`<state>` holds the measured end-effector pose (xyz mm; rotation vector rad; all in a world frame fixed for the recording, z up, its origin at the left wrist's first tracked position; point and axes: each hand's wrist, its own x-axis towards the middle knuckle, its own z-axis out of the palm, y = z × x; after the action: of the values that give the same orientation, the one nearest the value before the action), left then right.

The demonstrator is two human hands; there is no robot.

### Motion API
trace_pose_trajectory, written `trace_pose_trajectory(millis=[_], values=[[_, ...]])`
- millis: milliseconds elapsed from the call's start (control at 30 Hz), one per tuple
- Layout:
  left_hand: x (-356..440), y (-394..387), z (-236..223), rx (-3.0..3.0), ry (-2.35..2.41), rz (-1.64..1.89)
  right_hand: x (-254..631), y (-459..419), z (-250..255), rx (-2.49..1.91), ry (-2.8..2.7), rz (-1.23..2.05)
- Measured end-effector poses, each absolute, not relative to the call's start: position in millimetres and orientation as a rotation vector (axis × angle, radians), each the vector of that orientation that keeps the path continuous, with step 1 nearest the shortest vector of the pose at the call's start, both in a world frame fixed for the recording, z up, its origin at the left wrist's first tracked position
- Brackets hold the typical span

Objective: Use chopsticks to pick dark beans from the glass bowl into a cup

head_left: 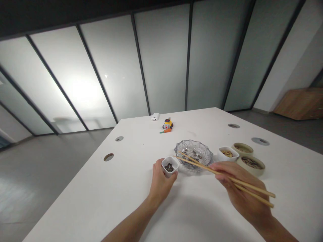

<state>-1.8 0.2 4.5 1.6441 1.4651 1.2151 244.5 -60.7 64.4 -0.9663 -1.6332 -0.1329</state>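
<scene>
My left hand (160,183) is wrapped round a small white square cup (170,166) that holds a few dark seeds, just left of a cut-glass bowl (193,155). My right hand (242,194) grips a pair of wooden chopsticks (224,175), fingers closed round them. Their tips reach over the near rim of the glass bowl, which holds several scattered dark seeds. Nothing shows clearly between the tips.
Right of the glass bowl stand a white square cup of pale nuts (228,153) and two round beige bowls (251,164) (242,148). A small yellow toy (167,125) and a white box (155,116) lie at the far edge. The white table (121,195) has round cable holes (108,157).
</scene>
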Motion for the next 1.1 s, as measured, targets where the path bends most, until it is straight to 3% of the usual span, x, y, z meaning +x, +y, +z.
trace_pose_trajectory(millis=[233,433,700,1100], values=[[-2,-2,7,1.639,1.441,1.228,269,-41,64,-1.189,-1.579,-0.163],[0,-4,8,1.737,1.425,1.147,274,-24,99,-1.22,-1.631,-0.13],[4,-7,13,1.8,1.408,1.118,264,28,148,-1.453,-1.847,0.329],[1,0,14,1.817,1.393,1.105,288,29,128,-1.449,-1.822,0.515]])
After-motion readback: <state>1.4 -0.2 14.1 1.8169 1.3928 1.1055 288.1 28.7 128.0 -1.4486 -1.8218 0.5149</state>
